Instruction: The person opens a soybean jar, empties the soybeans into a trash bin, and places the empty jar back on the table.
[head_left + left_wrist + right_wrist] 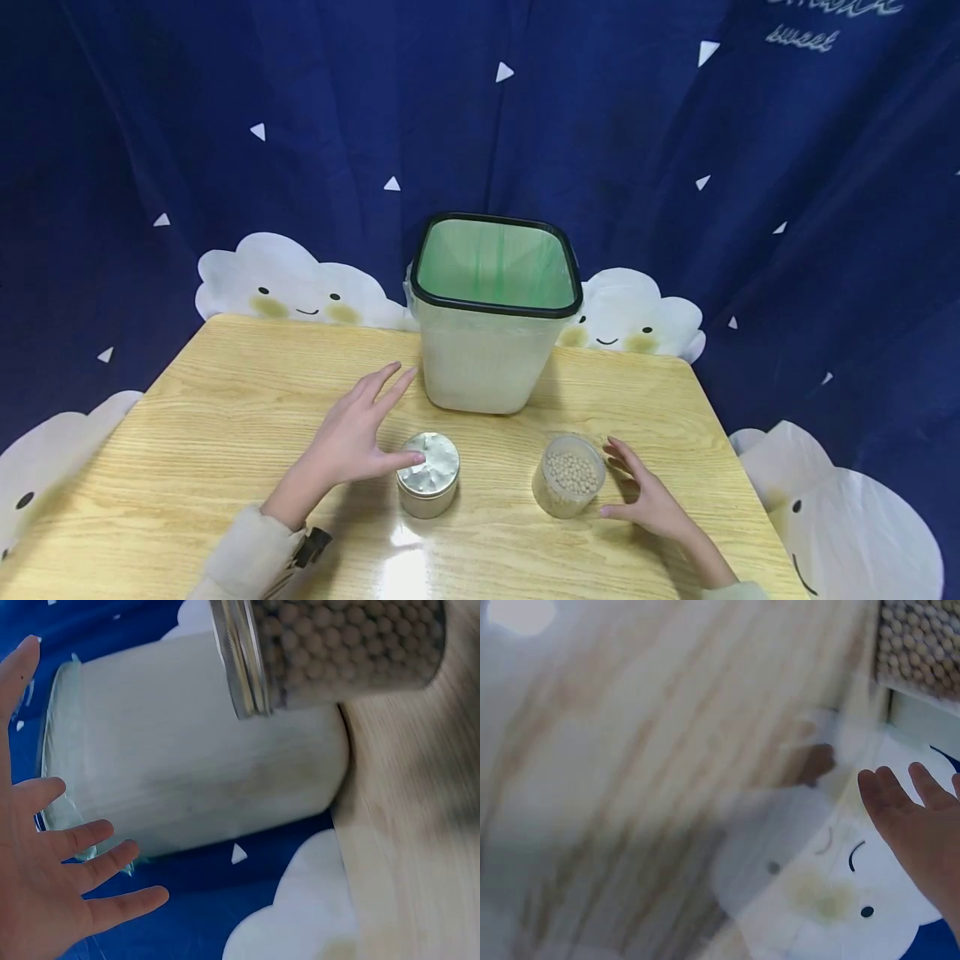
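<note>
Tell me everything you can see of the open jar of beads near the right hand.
The open jar is a small, clear, round container, plastic or glass by its look, standing upright on the wooden table without a lid. It is nearly full of small pale round beads. It stands in front of the white bin and to the right of the lidded jar. The right hand is spread just beside it; whether its fingers touch the wall is unclear.

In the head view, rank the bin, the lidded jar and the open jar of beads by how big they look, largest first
1. Bin, clearly the largest.
2 and 3. Lidded jar and open jar of beads look about alike and sit equally near the camera, so I won't rank them.
</note>
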The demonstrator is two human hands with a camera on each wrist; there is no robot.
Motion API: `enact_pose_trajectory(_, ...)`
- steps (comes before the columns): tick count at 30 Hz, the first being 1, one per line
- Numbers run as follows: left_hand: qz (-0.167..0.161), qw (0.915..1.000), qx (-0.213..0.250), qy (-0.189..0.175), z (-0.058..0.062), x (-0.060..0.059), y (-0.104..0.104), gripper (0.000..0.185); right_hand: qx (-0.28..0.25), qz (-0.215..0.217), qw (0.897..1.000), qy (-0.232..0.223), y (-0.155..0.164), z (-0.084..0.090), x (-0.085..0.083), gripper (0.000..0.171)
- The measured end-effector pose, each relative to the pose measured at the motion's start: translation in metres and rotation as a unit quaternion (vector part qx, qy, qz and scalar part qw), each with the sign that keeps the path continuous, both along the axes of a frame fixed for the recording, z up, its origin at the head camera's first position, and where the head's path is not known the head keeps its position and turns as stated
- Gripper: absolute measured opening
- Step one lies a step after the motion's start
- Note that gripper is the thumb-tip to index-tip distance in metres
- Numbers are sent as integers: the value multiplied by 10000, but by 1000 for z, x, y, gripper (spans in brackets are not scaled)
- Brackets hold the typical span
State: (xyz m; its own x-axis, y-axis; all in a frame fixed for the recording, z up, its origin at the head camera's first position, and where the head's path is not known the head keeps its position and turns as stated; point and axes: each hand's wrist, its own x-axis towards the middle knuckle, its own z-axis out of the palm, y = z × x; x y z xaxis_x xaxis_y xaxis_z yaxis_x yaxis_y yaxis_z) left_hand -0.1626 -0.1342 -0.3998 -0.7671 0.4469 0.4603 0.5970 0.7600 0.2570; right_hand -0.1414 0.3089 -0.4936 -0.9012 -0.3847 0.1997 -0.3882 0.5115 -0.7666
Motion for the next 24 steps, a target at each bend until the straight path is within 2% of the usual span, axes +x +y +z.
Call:
enact_pose_trajectory(7,-313,9994,-126,83,8,-6,17,102,87,212,9996,153,-8,-8,-1,98)
enact_pose_trajectory(9,-393,9991,-129,111,10,-8,22,102,-50,299,9995,117,-9,-10,-2,98)
enact_pose_trajectory(14,-555,9981,-110,237,14,-12,32,102,-314,327,9984,-348,-15,-14,-6,101)
enact_pose_trajectory(19,-648,9976,-117,231,18,-14,41,101,-874,595,9907,-852,-23,-18,-11,106)
enact_pose_trajectory(24,-684,9975,-155,99,20,-15,49,103,-623,298,9914,-1116,-31,-19,-13,108)
